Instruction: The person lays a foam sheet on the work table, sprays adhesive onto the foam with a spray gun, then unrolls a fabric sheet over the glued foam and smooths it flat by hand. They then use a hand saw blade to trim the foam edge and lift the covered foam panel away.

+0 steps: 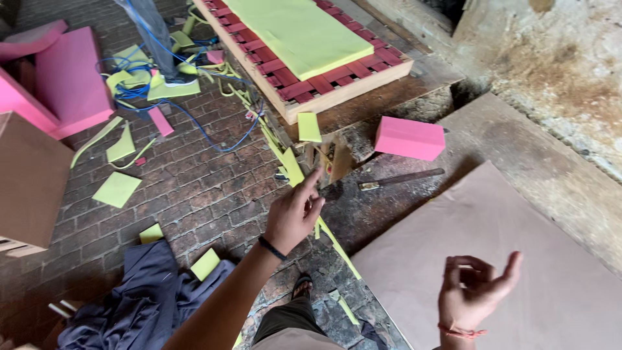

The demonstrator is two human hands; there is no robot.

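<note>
My left hand [293, 212] is raised over the brick floor, fingers loosely curled, index finger stretched toward a long yellow-green foam strip [337, 246] along the worktable edge; a dark band circles its wrist. My right hand [476, 288] hovers palm up with fingers bent over a large pinkish-brown board [518, 233] lying on the worktable. Neither hand holds anything. A pink foam block [409, 137] and a long knife [402, 178] lie on the table beyond the board.
A wooden frame [337, 91] with red webbing carries a yellow-green foam slab [301, 29]. Foam scraps [116, 188] and a blue cable [194, 123] litter the brick floor. Pink foam cushions [65, 78], a brown box [26, 175], dark cloth [142, 298], another person's leg [159, 45].
</note>
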